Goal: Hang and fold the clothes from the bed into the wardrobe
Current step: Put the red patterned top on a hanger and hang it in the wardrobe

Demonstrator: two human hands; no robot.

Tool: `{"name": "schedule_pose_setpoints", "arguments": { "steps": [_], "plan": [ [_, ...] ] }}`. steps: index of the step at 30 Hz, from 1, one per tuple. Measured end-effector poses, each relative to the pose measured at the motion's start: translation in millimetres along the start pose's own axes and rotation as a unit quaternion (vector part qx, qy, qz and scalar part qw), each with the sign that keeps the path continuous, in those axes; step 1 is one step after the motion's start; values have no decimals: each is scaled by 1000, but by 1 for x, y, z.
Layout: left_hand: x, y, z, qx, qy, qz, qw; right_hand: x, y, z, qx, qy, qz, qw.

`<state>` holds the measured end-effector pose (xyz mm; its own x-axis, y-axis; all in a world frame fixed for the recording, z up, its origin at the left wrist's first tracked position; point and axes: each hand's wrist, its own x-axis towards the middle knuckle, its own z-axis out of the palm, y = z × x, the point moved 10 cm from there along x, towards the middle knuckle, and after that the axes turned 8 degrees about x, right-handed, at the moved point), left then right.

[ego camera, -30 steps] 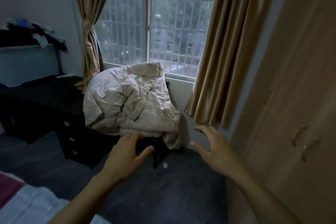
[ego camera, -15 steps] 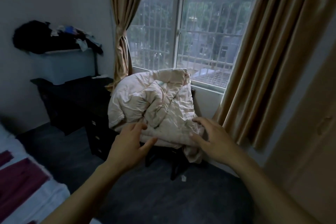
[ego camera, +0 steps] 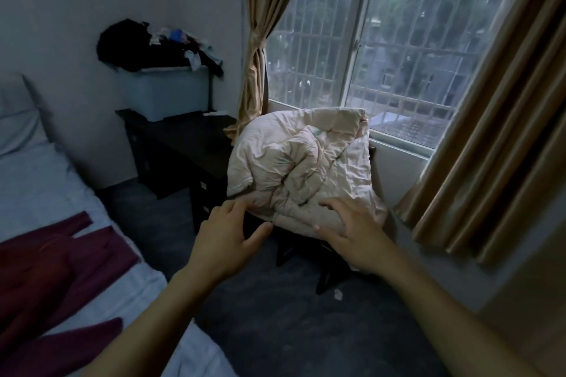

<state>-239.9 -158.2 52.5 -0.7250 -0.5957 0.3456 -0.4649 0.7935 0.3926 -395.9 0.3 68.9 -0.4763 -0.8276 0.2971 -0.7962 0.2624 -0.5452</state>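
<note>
A dark red garment (ego camera: 55, 272) lies spread on the white bed (ego camera: 36, 180) at the lower left. My left hand (ego camera: 226, 242) is held out in front of me, fingers apart, holding nothing. Beside it, my right hand (ego camera: 352, 236) is also open and empty. Both hands hover in front of a crumpled beige quilt (ego camera: 303, 168) heaped on a dark chair (ego camera: 306, 254) under the window; whether they touch it I cannot tell. The wardrobe is almost out of view, only a brown sliver (ego camera: 545, 269) at the right edge.
A black desk with drawers (ego camera: 183, 147) stands against the left wall, carrying a pale storage box (ego camera: 168, 92) topped with a heap of dark clothes (ego camera: 153, 46). Brown curtains (ego camera: 496, 119) flank the barred window (ego camera: 395, 40). Dark floor (ego camera: 291, 330) lies between bed and chair.
The view has swung left, away from the wardrobe door; the bed with the red garment has come into sight. Both hands stay raised and open.
</note>
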Motion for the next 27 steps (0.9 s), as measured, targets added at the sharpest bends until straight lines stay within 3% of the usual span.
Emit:
{"name": "schedule_pose_setpoints", "arguments": {
  "steps": [11, 19, 27],
  "plan": [
    [27, -97, 6, 30, 4, -112, 993, 95, 0, 63, 43, -53, -51, 996],
    [116, -123, 49, 81, 29, -201, 976, 225, 77, 88, 90, -65, -114, 987],
    [214, -107, 78, 87, 59, -282, 954, 356, 138, 86, 129, -144, -170, 966]
  ]
}}
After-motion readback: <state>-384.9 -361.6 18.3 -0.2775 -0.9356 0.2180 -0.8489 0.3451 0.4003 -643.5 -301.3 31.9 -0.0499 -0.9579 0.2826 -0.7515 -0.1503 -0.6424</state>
